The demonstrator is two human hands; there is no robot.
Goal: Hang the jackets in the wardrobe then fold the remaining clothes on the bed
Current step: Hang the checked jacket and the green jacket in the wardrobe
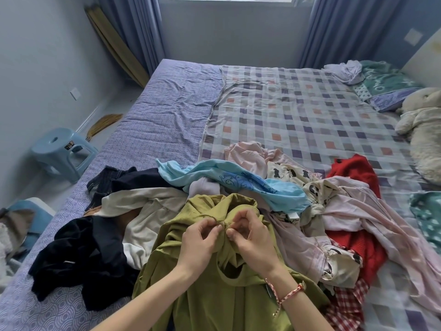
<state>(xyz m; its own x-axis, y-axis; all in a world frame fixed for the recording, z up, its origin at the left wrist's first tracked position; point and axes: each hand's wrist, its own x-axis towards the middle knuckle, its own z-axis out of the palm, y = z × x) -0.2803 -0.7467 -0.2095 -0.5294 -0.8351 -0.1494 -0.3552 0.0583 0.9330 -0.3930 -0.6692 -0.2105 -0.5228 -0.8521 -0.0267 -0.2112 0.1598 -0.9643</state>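
A green top [214, 297] is laid at the near edge of the bed [167, 111], its long axis pointed toward the far end. A fold of it is pinched by the left hand [200, 240] and right hand [250, 237]. Dark clothes [78, 254] are heaped left of the top, a blue shirt [238, 182] beyond it.

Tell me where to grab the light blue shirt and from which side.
Take the light blue shirt by its loose left end, coming in from the left over the purple sheet. That end lies free with nothing on it, while the right end is bunched among the patterned clothes. The left hand and right hand are pinching the olive top, so free one first.
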